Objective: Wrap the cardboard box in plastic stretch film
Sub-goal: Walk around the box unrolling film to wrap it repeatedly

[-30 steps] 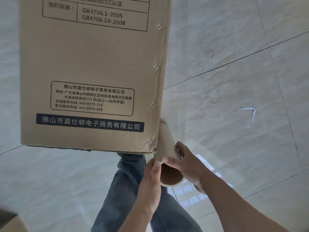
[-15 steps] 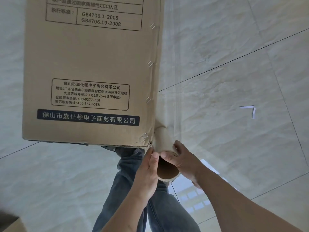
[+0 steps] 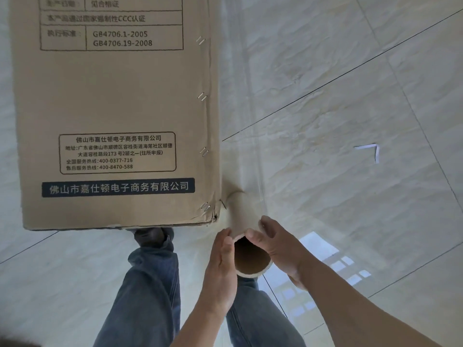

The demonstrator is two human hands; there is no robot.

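A tall brown cardboard box (image 3: 112, 101) with printed labels and a stapled seam stands on the tiled floor, filling the upper left. Right beside its near right corner is the stretch film roll (image 3: 246, 221), a cardboard tube seen end-on with its hollow core facing me. Clear film (image 3: 240, 96) runs up from the roll along the box's right side. My left hand (image 3: 221, 261) lies flat against the tube's left side with straight fingers. My right hand (image 3: 278, 246) grips the tube's right side, thumb on its rim.
Glossy pale marble floor tiles (image 3: 325, 121) with dark joints surround the box. A small white scrap (image 3: 370, 151) lies on the floor to the right. My jeans-clad legs (image 3: 150, 284) and a dark shoe (image 3: 150, 237) stand just below the box's near edge.
The view has shifted so the box and roll sit a little higher and further right. Both hands stay on the roll, which stays close to the box's corner.
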